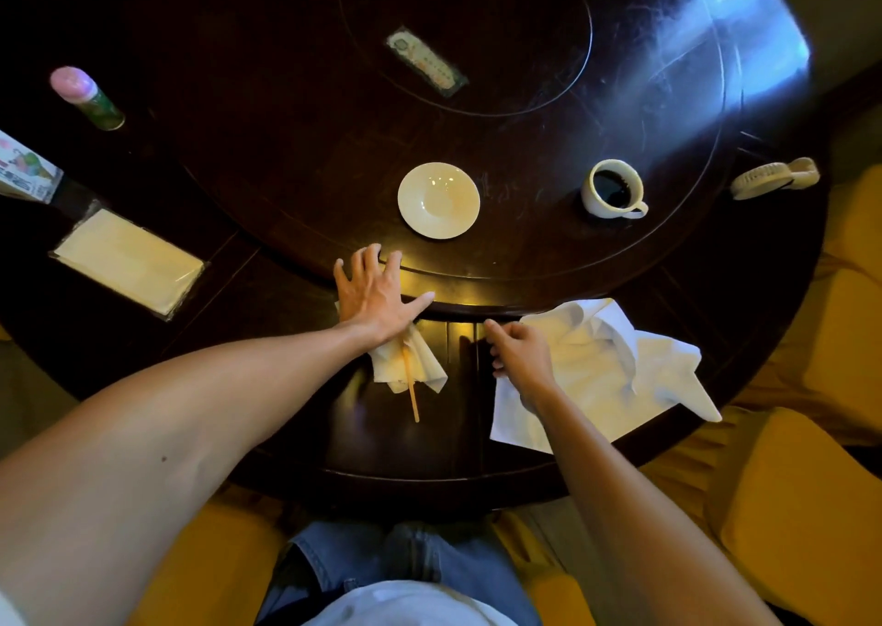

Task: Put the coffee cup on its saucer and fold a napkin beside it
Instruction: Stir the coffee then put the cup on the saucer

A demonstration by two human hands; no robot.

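Note:
A white saucer (438, 200) sits bare on the dark round table. To its right, apart from it, stands a white coffee cup (612, 189) full of black coffee, its handle toward me. A large white cloth napkin (606, 367) lies rumpled near the table's front edge at right. My right hand (520, 357) rests on the napkin's left part with fingers curled; whether it pinches the cloth is unclear. My left hand (374, 293) lies flat with spread fingers just below the saucer, its wrist over a crumpled paper napkin (410, 363) with a wooden stirrer (411, 389).
A flat packet of napkins (128, 267) lies at left, with a pink-capped bottle (88, 98) and printed paper (26, 169) beyond. A patterned strip (426, 63) rests on the inner turntable. A cream comb-like thing (774, 179) sits at far right. Yellow seat cushions (802, 506) surround the table.

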